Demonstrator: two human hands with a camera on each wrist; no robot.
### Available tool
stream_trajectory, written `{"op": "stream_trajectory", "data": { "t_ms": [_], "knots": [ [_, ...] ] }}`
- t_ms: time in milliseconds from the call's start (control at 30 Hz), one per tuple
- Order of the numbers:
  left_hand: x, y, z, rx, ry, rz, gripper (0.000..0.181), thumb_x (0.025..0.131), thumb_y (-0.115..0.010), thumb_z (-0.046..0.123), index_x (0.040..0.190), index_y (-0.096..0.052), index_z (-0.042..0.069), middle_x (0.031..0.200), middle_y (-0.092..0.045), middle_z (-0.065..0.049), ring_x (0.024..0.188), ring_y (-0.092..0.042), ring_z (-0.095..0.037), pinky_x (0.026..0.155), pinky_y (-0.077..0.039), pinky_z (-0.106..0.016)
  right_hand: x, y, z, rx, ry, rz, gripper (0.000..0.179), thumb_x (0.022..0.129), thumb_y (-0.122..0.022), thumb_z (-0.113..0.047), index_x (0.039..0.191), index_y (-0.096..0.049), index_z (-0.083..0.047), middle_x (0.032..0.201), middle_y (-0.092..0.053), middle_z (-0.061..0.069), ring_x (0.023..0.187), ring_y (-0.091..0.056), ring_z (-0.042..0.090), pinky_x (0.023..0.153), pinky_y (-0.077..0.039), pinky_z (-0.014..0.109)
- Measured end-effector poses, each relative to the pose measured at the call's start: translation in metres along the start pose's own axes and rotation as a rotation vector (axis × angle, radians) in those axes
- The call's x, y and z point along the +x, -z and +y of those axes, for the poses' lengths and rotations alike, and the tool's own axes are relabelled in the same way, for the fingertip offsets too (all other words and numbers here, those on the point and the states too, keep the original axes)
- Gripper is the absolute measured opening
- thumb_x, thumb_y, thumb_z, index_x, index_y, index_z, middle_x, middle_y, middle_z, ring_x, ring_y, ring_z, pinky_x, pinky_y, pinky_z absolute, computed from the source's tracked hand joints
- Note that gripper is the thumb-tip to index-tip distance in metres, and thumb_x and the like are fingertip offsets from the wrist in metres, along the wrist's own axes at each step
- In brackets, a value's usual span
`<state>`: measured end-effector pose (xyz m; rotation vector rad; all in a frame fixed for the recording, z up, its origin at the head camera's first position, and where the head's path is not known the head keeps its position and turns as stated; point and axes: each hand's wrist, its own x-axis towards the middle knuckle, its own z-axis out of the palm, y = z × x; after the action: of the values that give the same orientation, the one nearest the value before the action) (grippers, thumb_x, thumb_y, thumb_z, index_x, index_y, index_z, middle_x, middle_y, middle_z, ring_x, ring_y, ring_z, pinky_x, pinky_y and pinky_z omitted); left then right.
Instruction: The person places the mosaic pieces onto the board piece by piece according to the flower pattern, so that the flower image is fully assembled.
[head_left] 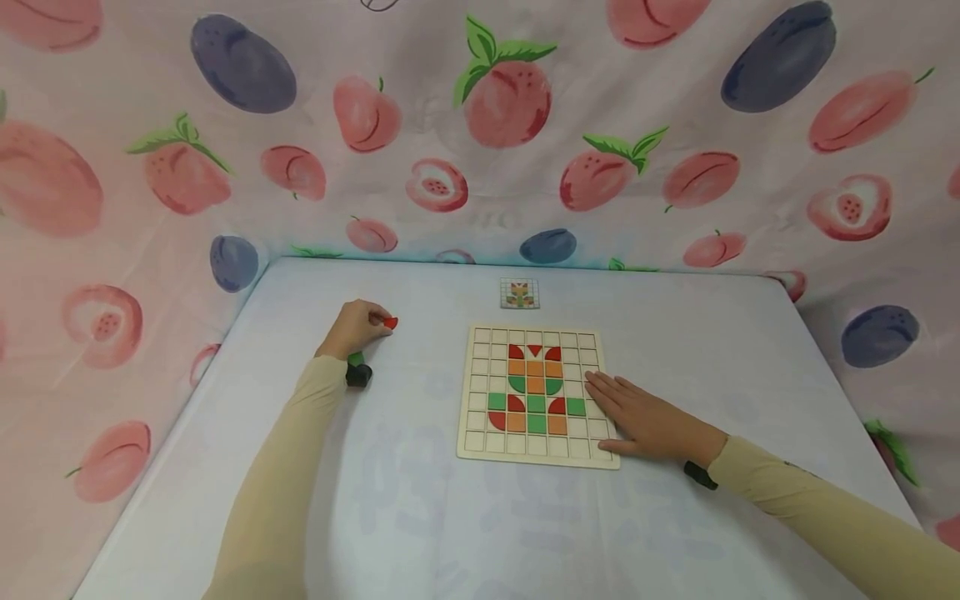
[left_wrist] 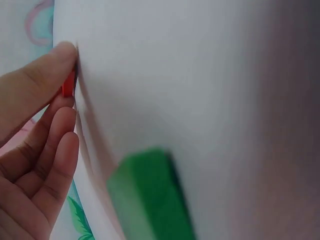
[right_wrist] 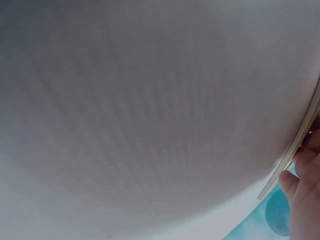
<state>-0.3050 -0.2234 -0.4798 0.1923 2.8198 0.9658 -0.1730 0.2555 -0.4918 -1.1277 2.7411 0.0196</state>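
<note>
My left hand (head_left: 358, 327) pinches a small red piece with a curved edge (head_left: 391, 322) between thumb and fingers, left of the board. The left wrist view shows only the edge of this red piece (left_wrist: 68, 84) at the fingertips. Near that wrist lies a green block (left_wrist: 150, 195), mostly hidden by the arm in the head view. My right hand (head_left: 648, 419) rests flat with straight fingers over the right edge of a square wooden grid board (head_left: 480, 333). Red, orange and green squares, quarter-rounds and a red triangle (head_left: 534, 350) sit in the board's middle cells.
A small pattern card (head_left: 519, 293) with a coloured figure on a grid lies behind the board. White cloth covers the table (head_left: 420, 517). A fruit-printed curtain (head_left: 420, 117) rises at the back and both sides. Dark wrist cameras are strapped to both wrists.
</note>
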Motion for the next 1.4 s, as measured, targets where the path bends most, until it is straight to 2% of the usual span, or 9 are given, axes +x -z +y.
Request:
{"op": "stream_trajectory", "data": {
  "t_ms": [267, 433, 633, 933, 1167, 1400],
  "knots": [
    [-0.005, -0.011, 0.013, -0.013, -0.023, -0.002, 0.029, 0.080, -0.075, 0.015, 0.106, -0.070, 0.002, 0.101, -0.068, -0.016, 0.090, -0.061, -0.025, 0.085, -0.050, -0.039, 0.000, 0.001, -0.001, -0.004, 0.000, -0.002, 0.089, 0.088, -0.042, -0.066, 0.149, -0.023, -0.004, 0.157, -0.019, 0.011, 0.145, -0.020, 0.028, 0.114, -0.025, 0.047],
    [-0.014, -0.025, 0.038, -0.028, -0.061, -0.016, 0.028, 0.080, -0.075, 0.014, 0.105, -0.070, 0.003, 0.101, -0.068, -0.014, 0.089, -0.062, -0.023, 0.084, -0.051, -0.037, -0.001, 0.002, -0.001, 0.004, -0.002, -0.006, 0.089, 0.088, -0.043, -0.065, 0.149, -0.022, -0.004, 0.157, -0.018, 0.011, 0.145, -0.019, 0.027, 0.114, -0.025, 0.047],
    [-0.028, -0.049, 0.074, -0.044, -0.138, -0.034, 0.026, 0.078, -0.076, 0.013, 0.103, -0.071, 0.005, 0.098, -0.068, -0.009, 0.085, -0.060, -0.018, 0.080, -0.052, -0.032, 0.000, -0.002, 0.000, 0.009, -0.009, -0.001, 0.090, 0.088, -0.043, -0.067, 0.150, -0.021, -0.006, 0.158, -0.017, 0.009, 0.145, -0.018, 0.026, 0.114, -0.025, 0.047],
    [-0.047, -0.083, 0.123, -0.068, -0.244, -0.111, 0.028, 0.075, -0.079, 0.018, 0.098, -0.071, 0.005, 0.090, -0.068, -0.005, 0.077, -0.056, -0.012, 0.072, -0.049, -0.022, 0.001, -0.003, 0.001, 0.002, -0.005, 0.002, 0.089, 0.088, -0.042, -0.067, 0.149, -0.021, -0.005, 0.158, -0.017, 0.009, 0.145, -0.018, 0.026, 0.114, -0.025, 0.045],
    [-0.056, -0.108, 0.153, -0.071, -0.362, -0.210, 0.028, 0.077, -0.077, 0.021, 0.100, -0.071, 0.006, 0.092, -0.070, -0.004, 0.079, -0.059, -0.011, 0.070, -0.048, -0.018, 0.000, -0.002, 0.001, 0.000, -0.004, 0.001, 0.089, 0.088, -0.043, -0.067, 0.150, -0.021, -0.006, 0.158, -0.017, 0.009, 0.145, -0.018, 0.026, 0.114, -0.026, 0.046],
    [-0.063, -0.131, 0.177, -0.039, -0.421, -0.280, 0.028, 0.076, -0.078, 0.024, 0.098, -0.072, 0.009, 0.093, -0.071, -0.001, 0.082, -0.063, -0.011, 0.072, -0.048, -0.015, 0.000, -0.003, 0.002, 0.009, 0.001, 0.005, 0.088, 0.088, -0.042, -0.066, 0.150, -0.021, -0.006, 0.158, -0.017, 0.008, 0.145, -0.018, 0.026, 0.116, -0.023, 0.042]
  ]
}}
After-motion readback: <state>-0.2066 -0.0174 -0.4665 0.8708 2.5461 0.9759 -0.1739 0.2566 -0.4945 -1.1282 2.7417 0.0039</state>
